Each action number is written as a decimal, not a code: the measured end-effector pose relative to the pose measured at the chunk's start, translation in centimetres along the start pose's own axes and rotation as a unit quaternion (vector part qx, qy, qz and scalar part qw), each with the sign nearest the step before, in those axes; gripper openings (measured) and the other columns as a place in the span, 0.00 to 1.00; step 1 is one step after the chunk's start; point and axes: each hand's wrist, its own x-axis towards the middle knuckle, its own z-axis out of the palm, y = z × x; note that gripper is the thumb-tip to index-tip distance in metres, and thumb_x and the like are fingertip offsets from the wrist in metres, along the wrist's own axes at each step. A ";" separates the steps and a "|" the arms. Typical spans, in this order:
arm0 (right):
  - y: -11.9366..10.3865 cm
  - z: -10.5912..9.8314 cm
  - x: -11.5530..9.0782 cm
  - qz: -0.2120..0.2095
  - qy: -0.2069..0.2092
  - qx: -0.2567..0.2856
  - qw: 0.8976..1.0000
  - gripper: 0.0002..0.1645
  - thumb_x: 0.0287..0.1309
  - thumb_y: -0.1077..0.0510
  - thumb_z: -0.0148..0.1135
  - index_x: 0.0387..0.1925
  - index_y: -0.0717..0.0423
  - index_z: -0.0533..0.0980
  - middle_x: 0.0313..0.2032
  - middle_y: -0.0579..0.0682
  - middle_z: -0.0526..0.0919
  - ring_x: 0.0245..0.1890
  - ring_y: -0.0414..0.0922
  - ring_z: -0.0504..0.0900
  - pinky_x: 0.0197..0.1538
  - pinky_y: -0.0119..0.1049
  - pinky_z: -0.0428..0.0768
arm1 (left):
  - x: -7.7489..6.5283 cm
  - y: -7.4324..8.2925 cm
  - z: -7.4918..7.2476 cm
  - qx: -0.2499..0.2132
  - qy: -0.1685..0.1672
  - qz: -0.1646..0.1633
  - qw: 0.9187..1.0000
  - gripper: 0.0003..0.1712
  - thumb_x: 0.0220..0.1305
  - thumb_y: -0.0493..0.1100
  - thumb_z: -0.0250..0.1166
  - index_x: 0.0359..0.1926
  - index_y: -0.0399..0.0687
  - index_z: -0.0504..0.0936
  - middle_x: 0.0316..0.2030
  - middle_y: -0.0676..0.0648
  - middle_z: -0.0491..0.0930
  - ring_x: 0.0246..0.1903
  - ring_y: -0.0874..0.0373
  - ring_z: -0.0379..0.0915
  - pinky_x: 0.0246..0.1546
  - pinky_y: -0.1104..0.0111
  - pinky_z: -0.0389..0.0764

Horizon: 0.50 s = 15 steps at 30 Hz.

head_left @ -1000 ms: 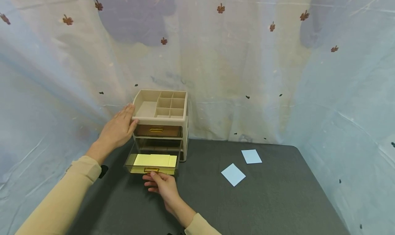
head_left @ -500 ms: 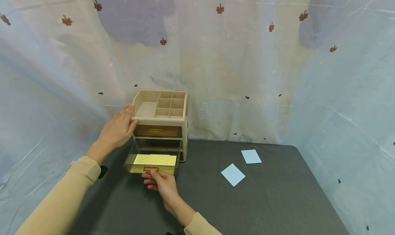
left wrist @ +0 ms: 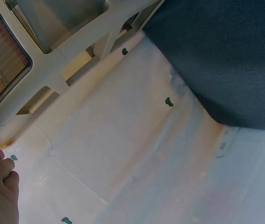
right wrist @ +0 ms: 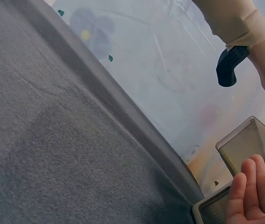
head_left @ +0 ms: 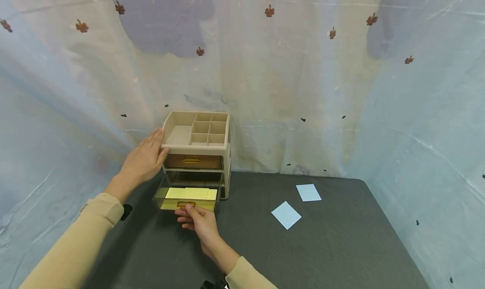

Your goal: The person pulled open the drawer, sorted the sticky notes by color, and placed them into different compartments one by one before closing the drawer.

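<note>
A beige desktop organizer [head_left: 195,148] stands at the table's back left. Its upper drawer [head_left: 204,161] is closed. Below that, a clear smoky drawer [head_left: 157,200] is pulled out, with yellow sticky notes [head_left: 191,193] inside. My left hand [head_left: 142,156] lies along the organizer's left side, fingers straight, thumb by the front edge; in the left wrist view only some fingers [left wrist: 3,172] show. My right hand [head_left: 204,226] holds the drawer's gold handle [head_left: 185,204], thumb on its front and fingers just under it. In the right wrist view those fingers [right wrist: 251,186] sit beside the handle.
Two light blue paper squares [head_left: 286,215] lie to the right on the dark grey table [head_left: 322,242]. A pale patterned curtain [head_left: 273,91] hangs behind and at both sides. The organizer's top has a divided tray [head_left: 179,134].
The drawer has slid slightly inward toward the organizer, and my right hand has moved with it. My left hand has stayed on the organizer's side.
</note>
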 end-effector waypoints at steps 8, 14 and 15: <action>-0.3 -0.2 0.8 0.004 0.002 0.004 1.000 0.19 0.75 0.52 0.61 0.49 0.66 0.85 0.46 0.60 0.90 0.40 0.45 0.91 0.41 0.31 0.87 | -0.1 -0.1 0.1 0.004 0.002 -0.001 1.000 0.42 0.85 0.58 0.39 0.83 0.35 0.41 0.81 0.32 0.44 0.79 0.33 0.43 0.78 0.40 0.51; -0.5 -0.2 1.1 0.001 0.003 -0.002 1.000 0.19 0.75 0.52 0.61 0.49 0.65 0.85 0.46 0.60 0.90 0.42 0.49 0.91 0.41 0.31 0.87 | -0.1 0.0 0.2 0.005 0.003 -0.003 1.000 0.42 0.85 0.59 0.38 0.83 0.36 0.40 0.81 0.32 0.44 0.79 0.34 0.43 0.78 0.39 0.51; -0.5 -0.3 1.2 0.002 0.003 -0.003 1.000 0.19 0.75 0.52 0.61 0.50 0.65 0.85 0.46 0.60 0.90 0.42 0.48 0.91 0.41 0.31 0.88 | -0.1 0.0 0.2 0.004 0.003 -0.003 1.000 0.42 0.85 0.59 0.38 0.83 0.36 0.41 0.81 0.32 0.44 0.79 0.33 0.43 0.78 0.39 0.51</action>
